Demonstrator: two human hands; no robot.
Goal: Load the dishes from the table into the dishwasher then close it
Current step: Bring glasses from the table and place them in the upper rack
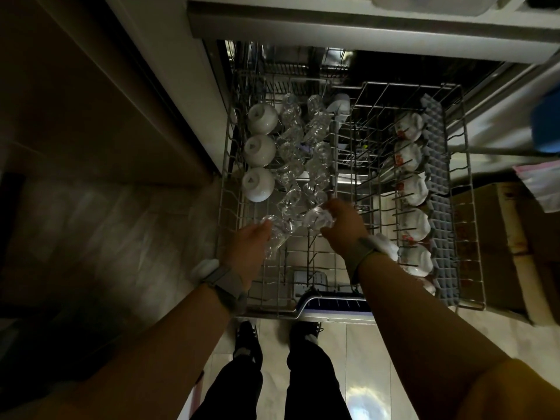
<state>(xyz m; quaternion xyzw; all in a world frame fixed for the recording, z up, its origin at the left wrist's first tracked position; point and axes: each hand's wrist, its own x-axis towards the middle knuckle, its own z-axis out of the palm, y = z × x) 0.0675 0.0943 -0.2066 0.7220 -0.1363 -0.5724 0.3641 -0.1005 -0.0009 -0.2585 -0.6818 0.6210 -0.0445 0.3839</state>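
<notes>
The dishwasher's upper wire rack (472,207) is pulled out below me. My left hand (247,250) grips a clear glass (277,234) over the rack's front left part. Just to the right, my right hand (342,221) holds another clear glass (316,219), upside down, above the tines. Behind them stand two rows of several clear glasses (291,147). Three white bowls (258,184) sit upside down along the left side. Several white cups with red pattern (412,189) line the right side.
A grey plastic grid shelf (439,189) runs along the rack's right edge. A cardboard box (509,247) stands on the floor at the right. A dark cabinet (91,101) borders the left. My feet (247,338) stand on the tiled floor before the open door (333,304).
</notes>
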